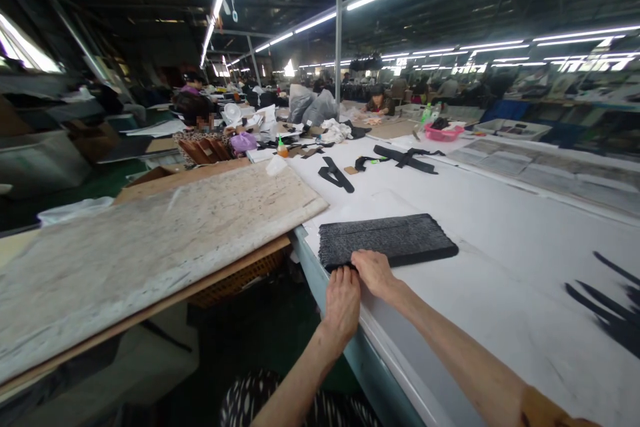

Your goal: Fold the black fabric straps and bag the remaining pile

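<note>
A stack of dark grey strips (385, 237) lies on the white tabletop (500, 267), near its left corner. My left hand (343, 297) is at the stack's near left corner, fingers bent together over the edge. Close beside it, my right hand (374, 270) rests against the near side of the stack with its fingers curled. The fingertips of both hands almost meet. Whatever is between the fingers is too small to make out; they touch the edge of the dark strips.
A worn pale board (150, 247) adjoins the table on the left. Black strips (337, 175) lie behind the stack, with more (605, 307) at the right. Farther back are a pink basket (443, 132), an orange bottle (283, 148), grey bags (313, 105) and seated people.
</note>
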Demonstrator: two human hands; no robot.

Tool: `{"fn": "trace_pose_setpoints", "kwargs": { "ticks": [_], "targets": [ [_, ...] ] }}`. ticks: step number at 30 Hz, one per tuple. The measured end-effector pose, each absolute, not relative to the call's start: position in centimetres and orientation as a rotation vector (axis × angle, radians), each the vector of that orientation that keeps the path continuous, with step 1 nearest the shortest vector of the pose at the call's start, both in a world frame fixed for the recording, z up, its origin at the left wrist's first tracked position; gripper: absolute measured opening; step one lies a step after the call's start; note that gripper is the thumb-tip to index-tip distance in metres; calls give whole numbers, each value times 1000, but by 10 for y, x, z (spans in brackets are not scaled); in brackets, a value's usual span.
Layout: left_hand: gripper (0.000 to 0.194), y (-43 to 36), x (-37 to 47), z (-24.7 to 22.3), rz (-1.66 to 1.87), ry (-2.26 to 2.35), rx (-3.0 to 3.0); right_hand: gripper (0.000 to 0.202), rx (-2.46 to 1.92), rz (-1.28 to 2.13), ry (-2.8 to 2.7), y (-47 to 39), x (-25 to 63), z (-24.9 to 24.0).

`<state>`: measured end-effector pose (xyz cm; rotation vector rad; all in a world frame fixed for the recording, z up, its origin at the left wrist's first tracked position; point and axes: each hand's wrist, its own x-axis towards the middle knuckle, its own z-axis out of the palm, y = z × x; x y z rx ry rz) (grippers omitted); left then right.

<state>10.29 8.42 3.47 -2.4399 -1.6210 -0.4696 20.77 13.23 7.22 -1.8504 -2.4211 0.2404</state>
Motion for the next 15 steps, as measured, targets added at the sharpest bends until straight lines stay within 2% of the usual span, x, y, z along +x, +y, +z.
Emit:
{"fn": "trace_pose_setpoints", "kwargs": {
  "ticks": [7,11,15],
  "targets": [
    [44,81,99,33,-366,-1704,-2506,20,-1805,468,-2182,145,213,77],
    [49,81,99,40,-212,-1706,-2544,18,-1782,538,-1773,161,241,78],
    [53,80,99,41,-113,-1657,-2473,15,-1688,689,-1236,168,311,78]
  ]
}}
